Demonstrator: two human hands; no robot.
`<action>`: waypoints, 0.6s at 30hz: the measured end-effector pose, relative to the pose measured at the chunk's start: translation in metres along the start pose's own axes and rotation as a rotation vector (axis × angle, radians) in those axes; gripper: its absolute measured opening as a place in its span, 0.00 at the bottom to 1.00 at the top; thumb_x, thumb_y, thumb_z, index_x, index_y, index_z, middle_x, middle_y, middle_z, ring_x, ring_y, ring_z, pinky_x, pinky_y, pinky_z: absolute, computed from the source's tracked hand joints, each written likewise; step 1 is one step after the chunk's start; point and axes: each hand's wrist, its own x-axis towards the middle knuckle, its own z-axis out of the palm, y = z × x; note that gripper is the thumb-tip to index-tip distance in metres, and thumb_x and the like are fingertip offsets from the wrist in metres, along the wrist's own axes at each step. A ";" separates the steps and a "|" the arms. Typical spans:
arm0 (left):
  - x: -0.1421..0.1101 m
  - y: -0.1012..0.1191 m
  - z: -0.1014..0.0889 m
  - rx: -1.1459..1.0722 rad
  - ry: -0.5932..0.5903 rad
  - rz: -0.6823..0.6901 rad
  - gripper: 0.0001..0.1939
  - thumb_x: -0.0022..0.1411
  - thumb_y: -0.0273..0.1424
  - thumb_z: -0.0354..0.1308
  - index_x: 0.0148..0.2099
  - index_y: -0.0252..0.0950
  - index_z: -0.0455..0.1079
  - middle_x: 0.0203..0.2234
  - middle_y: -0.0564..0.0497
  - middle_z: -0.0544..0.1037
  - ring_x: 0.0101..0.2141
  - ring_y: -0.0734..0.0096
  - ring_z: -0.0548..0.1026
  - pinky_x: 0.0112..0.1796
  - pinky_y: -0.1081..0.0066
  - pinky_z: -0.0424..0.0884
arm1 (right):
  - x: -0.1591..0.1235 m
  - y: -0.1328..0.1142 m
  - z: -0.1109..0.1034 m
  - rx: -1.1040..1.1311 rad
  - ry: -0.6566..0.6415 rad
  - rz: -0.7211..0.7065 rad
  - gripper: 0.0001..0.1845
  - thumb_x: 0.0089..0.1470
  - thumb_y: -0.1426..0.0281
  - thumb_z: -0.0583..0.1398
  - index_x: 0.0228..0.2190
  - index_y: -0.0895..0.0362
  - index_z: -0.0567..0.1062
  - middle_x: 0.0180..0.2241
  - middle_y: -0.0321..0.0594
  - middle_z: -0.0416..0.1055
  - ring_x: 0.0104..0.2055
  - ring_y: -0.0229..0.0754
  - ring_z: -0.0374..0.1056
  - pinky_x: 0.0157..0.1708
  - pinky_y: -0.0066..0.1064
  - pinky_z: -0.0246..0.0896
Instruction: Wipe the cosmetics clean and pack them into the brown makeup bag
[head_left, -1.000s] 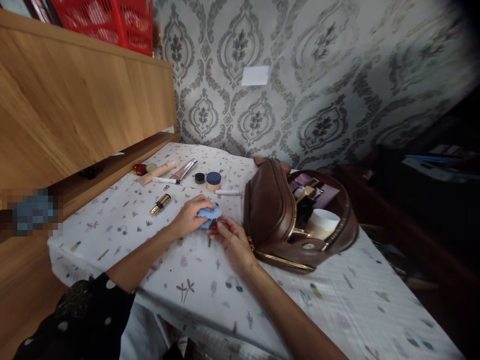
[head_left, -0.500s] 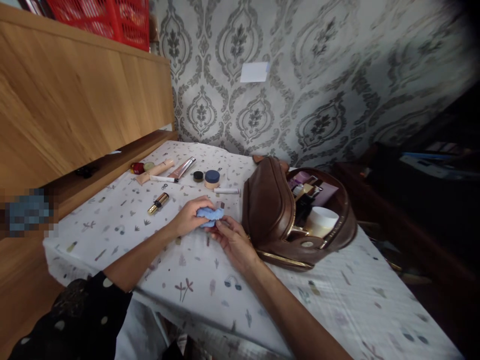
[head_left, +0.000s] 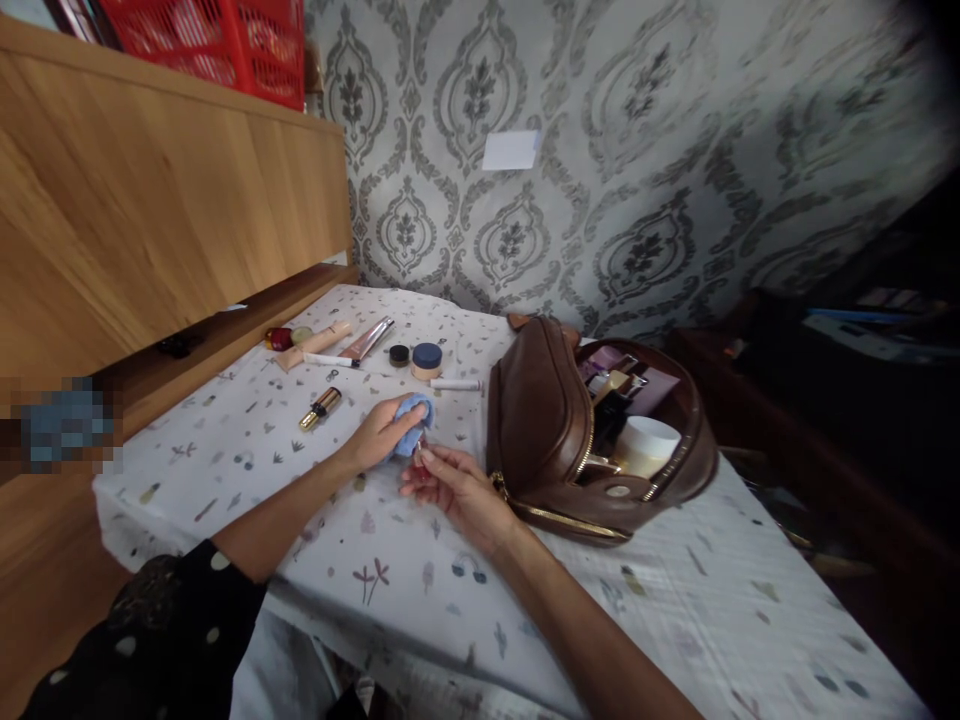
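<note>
My left hand [head_left: 375, 437] is closed on a crumpled light-blue cloth [head_left: 409, 428], above the middle of the table. Close beside it, my right hand [head_left: 461, 490] pinches something small between thumb and fingertips; its kind is hard to make out. The fingertips of both hands nearly meet at the cloth's lower edge. To the left of them lies a gold-and-black lipstick tube [head_left: 320, 408]. Just beyond the hands are a white pen-like tube [head_left: 456, 385], a jar with a blue lid [head_left: 427, 361] and a small black-lidded pot [head_left: 399, 355].
An open brown leather bag [head_left: 540, 430] filled with cosmetics stands right of my hands. Farther back lie a pink tube [head_left: 367, 340], a beige tube [head_left: 315, 345] and a red bottle [head_left: 278, 339]. A wooden cabinet [head_left: 187, 190] borders the patterned tablecloth [head_left: 300, 610] on the left.
The blue cloth has turned and bunched more upright in my left hand. My right fingertips have drawn slightly down and left, away from the cloth, with the small item pinched.
</note>
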 end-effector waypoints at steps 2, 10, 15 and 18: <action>0.000 0.000 0.000 0.047 0.049 0.001 0.24 0.67 0.51 0.48 0.28 0.37 0.60 0.19 0.56 0.65 0.22 0.76 0.63 0.25 0.75 0.62 | 0.000 -0.001 0.003 -0.027 -0.006 -0.022 0.21 0.43 0.56 0.72 0.29 0.59 0.76 0.28 0.37 0.75 0.29 0.36 0.72 0.27 0.24 0.60; 0.001 -0.002 0.001 0.096 0.182 0.008 0.27 0.67 0.54 0.47 0.26 0.37 0.57 0.19 0.57 0.61 0.23 0.75 0.61 0.26 0.74 0.61 | 0.003 0.002 0.001 -0.082 0.082 -0.142 0.21 0.39 0.59 0.74 0.30 0.57 0.74 0.26 0.34 0.73 0.29 0.37 0.68 0.31 0.28 0.60; -0.001 0.001 0.003 0.042 -0.004 -0.047 0.29 0.66 0.56 0.45 0.33 0.35 0.68 0.26 0.52 0.73 0.29 0.70 0.70 0.34 0.72 0.68 | 0.010 0.005 -0.005 -0.196 0.326 -0.459 0.21 0.40 0.59 0.72 0.29 0.54 0.69 0.29 0.32 0.71 0.32 0.38 0.68 0.37 0.31 0.64; -0.002 0.002 0.007 -0.009 -0.081 -0.038 0.30 0.66 0.57 0.46 0.39 0.35 0.73 0.34 0.48 0.78 0.38 0.65 0.74 0.44 0.69 0.70 | 0.009 0.005 -0.005 -0.298 0.391 -0.560 0.21 0.42 0.64 0.70 0.35 0.52 0.67 0.29 0.32 0.70 0.33 0.40 0.68 0.37 0.32 0.65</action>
